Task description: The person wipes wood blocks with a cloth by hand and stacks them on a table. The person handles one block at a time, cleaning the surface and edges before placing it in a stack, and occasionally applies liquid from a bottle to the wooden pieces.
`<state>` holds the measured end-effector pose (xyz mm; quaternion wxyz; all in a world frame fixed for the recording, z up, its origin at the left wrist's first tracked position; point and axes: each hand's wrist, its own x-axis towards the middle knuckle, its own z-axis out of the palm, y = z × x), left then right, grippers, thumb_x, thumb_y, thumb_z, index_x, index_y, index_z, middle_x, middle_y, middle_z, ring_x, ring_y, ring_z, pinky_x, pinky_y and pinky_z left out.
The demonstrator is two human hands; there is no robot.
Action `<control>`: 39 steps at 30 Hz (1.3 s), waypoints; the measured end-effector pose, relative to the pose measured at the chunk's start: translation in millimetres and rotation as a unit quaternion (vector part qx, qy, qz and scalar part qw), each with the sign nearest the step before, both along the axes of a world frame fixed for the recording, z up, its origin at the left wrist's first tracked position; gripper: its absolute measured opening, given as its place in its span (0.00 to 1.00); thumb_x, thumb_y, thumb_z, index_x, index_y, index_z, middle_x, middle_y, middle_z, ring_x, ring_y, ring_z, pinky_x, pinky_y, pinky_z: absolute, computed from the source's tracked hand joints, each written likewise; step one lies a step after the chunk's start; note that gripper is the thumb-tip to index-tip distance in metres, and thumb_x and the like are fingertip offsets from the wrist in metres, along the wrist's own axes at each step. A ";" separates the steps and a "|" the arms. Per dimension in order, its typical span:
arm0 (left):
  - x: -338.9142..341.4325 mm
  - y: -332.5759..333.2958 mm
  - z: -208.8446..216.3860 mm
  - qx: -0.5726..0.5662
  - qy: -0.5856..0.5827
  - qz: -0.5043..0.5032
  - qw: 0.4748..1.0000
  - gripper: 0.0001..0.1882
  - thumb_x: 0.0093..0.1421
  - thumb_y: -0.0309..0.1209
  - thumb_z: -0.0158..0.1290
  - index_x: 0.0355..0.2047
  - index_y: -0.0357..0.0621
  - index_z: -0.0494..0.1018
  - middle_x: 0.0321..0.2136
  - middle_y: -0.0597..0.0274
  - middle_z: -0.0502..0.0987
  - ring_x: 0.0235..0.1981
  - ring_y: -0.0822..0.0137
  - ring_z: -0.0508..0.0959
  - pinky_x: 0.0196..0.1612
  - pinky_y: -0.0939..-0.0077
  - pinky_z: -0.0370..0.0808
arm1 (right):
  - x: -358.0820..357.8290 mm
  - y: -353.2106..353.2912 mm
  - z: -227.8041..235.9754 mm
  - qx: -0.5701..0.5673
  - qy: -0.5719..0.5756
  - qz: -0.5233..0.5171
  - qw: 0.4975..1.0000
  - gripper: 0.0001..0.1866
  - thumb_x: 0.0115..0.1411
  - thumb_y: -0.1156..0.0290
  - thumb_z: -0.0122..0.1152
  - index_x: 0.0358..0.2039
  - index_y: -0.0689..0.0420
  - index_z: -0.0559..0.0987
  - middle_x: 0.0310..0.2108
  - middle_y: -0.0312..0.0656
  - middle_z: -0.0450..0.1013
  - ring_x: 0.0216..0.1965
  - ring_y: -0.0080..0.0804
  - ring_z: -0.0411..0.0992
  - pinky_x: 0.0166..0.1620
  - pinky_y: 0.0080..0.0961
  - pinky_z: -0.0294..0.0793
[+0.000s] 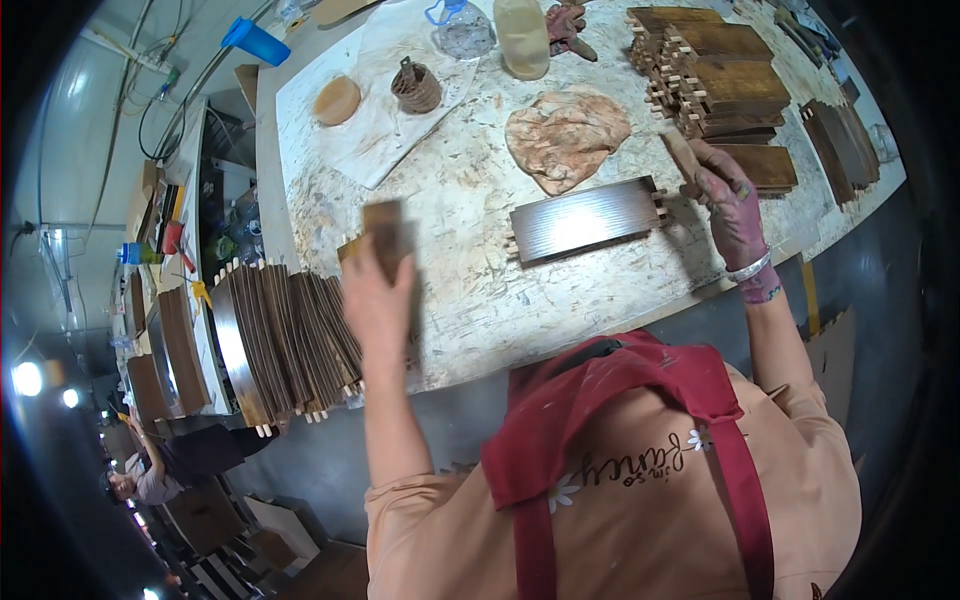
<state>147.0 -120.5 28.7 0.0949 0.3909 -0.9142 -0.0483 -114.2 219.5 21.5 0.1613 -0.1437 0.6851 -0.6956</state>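
Observation:
My bare left hand (378,300) is closed on a small brown wooden panel (390,228), blurred by motion, over the left part of the table. My right hand (733,210) wears a stained pinkish glove and grips a flat, brownish pad-like piece (681,158); its exact kind is unclear. Between the hands lies a dark, glossy wooden board (585,220) with pale dowels sticking out of both short ends. A crumpled, brown-stained cloth (567,135) rests just beyond that board.
Stacked doweled boards (715,75) stand at the far right, more boards (840,150) beyond. A row of boards (285,340) stands at the left edge. At the back are a brown-coated pot (416,90), a round lid (337,101) and a jug (523,40). Another person (170,465) is at far left.

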 end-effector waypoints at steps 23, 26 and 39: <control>-135.2 104.7 -30.1 0.068 0.001 -0.466 0.882 0.30 0.59 0.48 0.55 0.61 0.57 0.67 0.59 0.58 0.68 0.52 0.56 0.73 0.48 0.58 0.71 | 50.1 -0.5 11.2 0.328 0.212 0.045 0.920 0.23 0.61 0.56 0.57 0.50 0.58 0.77 0.39 0.53 0.73 0.43 0.51 0.73 0.48 0.37 0.71; -134.5 103.4 -29.6 0.074 0.008 -0.467 0.881 0.29 0.60 0.46 0.54 0.61 0.54 0.67 0.59 0.56 0.69 0.52 0.53 0.74 0.50 0.58 0.72 | 68.3 25.1 20.3 0.370 0.151 0.083 0.913 0.20 0.60 0.59 0.59 0.51 0.54 0.76 0.36 0.49 0.72 0.39 0.44 0.74 0.44 0.33 0.73; -177.0 58.6 -41.4 0.389 -0.065 -0.499 0.772 0.26 0.67 0.42 0.47 0.62 0.45 0.64 0.52 0.38 0.74 0.53 0.42 0.74 0.57 0.59 0.68 | 111.2 -66.7 -20.5 0.294 0.549 0.209 0.754 0.17 0.59 0.62 0.58 0.50 0.37 0.76 0.36 0.38 0.74 0.40 0.35 0.74 0.58 0.46 0.65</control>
